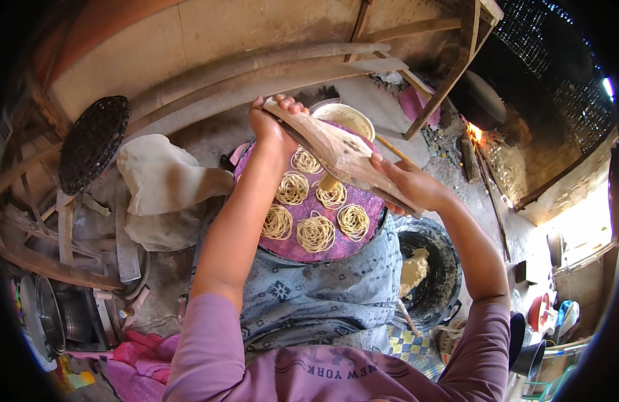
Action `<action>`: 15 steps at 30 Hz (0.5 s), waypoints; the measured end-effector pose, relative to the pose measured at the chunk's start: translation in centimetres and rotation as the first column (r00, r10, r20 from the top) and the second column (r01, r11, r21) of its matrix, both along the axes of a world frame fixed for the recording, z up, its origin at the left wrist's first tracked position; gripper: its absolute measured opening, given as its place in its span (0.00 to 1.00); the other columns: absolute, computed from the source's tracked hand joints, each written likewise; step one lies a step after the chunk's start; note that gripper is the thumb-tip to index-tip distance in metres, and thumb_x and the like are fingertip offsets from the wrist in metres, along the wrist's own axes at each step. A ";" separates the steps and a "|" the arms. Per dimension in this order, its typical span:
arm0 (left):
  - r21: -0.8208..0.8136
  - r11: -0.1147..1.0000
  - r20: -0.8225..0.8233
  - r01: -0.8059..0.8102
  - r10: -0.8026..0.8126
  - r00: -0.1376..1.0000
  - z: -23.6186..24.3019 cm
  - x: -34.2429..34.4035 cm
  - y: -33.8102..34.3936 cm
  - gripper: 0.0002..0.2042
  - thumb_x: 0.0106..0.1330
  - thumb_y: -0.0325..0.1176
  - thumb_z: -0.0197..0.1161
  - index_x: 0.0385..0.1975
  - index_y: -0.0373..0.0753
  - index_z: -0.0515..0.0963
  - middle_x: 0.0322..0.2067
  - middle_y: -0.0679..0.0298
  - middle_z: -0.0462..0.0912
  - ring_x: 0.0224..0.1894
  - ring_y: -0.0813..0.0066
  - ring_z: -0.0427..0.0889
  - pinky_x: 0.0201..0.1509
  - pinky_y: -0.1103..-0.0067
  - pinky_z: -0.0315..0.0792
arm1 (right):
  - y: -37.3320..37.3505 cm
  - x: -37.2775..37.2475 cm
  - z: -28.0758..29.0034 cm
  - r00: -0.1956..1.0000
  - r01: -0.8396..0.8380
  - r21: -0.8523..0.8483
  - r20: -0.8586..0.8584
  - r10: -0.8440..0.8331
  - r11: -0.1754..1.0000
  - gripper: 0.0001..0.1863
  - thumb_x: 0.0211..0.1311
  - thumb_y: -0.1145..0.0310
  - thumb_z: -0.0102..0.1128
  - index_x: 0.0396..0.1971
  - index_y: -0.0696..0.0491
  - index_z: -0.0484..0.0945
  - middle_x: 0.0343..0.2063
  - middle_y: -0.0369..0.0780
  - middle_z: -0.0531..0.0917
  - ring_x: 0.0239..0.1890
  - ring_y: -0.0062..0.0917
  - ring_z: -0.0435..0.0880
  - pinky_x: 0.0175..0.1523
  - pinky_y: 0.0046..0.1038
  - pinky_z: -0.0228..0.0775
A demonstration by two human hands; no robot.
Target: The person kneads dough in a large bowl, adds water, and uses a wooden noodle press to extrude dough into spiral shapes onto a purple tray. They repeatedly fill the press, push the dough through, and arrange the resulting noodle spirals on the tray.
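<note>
My left hand (pixel 270 119) grips the far end of a wooden noodle press (pixel 339 153), and my right hand (pixel 411 182) grips its near end. The press is held level over a round purple tray (pixel 371 201) resting on my lap. A strand of pale dough hangs from the press onto the tray. Several coiled noodle nests (pixel 315 232) lie on the tray in a ring.
A black bowl (pixel 438 281) with a lump of dough (pixel 414 266) sits by my right knee. A white bowl (pixel 350 117) stands beyond the tray. A fire (pixel 474 132) burns at the far right. A dark woven tray (pixel 93 142) and a cloth bundle (pixel 163 182) lie left.
</note>
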State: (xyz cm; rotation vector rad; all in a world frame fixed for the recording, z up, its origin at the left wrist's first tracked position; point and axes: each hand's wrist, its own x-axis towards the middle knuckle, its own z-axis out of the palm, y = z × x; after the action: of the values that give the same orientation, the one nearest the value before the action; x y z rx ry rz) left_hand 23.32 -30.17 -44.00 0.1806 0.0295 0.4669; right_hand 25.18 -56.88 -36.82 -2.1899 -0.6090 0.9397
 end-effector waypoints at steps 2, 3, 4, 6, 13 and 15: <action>-0.030 0.999 -0.037 0.016 -0.017 0.999 -1.0 -0.4 -1.1 0.15 0.61 0.45 0.41 0.18 0.44 0.66 0.14 0.68 0.67 0.19 0.71 0.67 0.33 0.71 0.65 | -0.9 0.1 0.0 0.999 -0.023 -0.021 -0.039 0.022 1.000 0.39 0.66 0.33 0.40 0.23 0.58 0.80 0.09 0.36 0.73 0.10 0.20 0.73 0.16 0.25 0.63; -0.032 0.999 -0.014 0.026 -0.026 1.000 -1.5 -0.3 -1.5 0.14 0.60 0.44 0.41 0.18 0.44 0.66 0.14 0.68 0.66 0.19 0.72 0.67 0.33 0.71 0.65 | -1.3 0.3 -0.1 0.999 -0.011 -0.044 -0.031 0.009 0.999 0.39 0.66 0.33 0.39 0.25 0.58 0.80 0.09 0.36 0.72 0.10 0.20 0.72 0.16 0.25 0.63; -0.064 0.997 -0.013 0.047 -0.048 0.999 -1.9 0.0 -2.0 0.14 0.59 0.43 0.42 0.18 0.44 0.67 0.13 0.68 0.66 0.19 0.71 0.67 0.33 0.71 0.65 | -1.6 0.5 -0.2 1.000 -0.009 -0.055 -0.028 0.007 0.998 0.39 0.66 0.33 0.39 0.26 0.58 0.80 0.09 0.36 0.72 0.10 0.21 0.72 0.16 0.25 0.63; -0.095 0.994 -0.044 0.062 -0.067 0.997 -2.4 0.6 -2.4 0.14 0.60 0.43 0.41 0.18 0.44 0.66 0.13 0.68 0.66 0.18 0.72 0.67 0.34 0.71 0.65 | -1.7 0.9 -0.9 1.000 -0.005 -0.075 -0.001 0.005 0.997 0.40 0.66 0.32 0.39 0.29 0.59 0.80 0.09 0.36 0.72 0.10 0.20 0.72 0.16 0.25 0.63; 0.069 0.993 0.084 0.101 -0.107 0.991 -0.3 3.5 -1.7 0.19 0.67 0.49 0.39 0.19 0.45 0.65 0.14 0.69 0.65 0.19 0.74 0.65 0.35 0.73 0.64 | -2.0 2.4 -2.5 0.999 -0.008 0.015 0.045 0.007 1.000 0.43 0.66 0.30 0.34 0.34 0.60 0.79 0.13 0.36 0.74 0.14 0.18 0.73 0.19 0.24 0.64; 0.040 0.993 0.118 0.108 -0.112 0.987 0.0 4.4 -2.7 0.19 0.66 0.49 0.39 0.19 0.45 0.64 0.14 0.69 0.65 0.19 0.74 0.65 0.33 0.72 0.64 | -3.0 2.9 -1.1 1.000 0.015 -0.038 -0.020 -0.016 0.999 0.44 0.65 0.29 0.32 0.34 0.59 0.79 0.13 0.35 0.73 0.13 0.19 0.72 0.19 0.24 0.65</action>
State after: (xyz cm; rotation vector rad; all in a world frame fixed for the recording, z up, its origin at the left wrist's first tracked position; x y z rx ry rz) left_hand 27.70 -32.89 -44.02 0.1860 -0.1057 0.3676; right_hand 28.11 -59.84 -37.96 -2.2126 -0.5684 0.9720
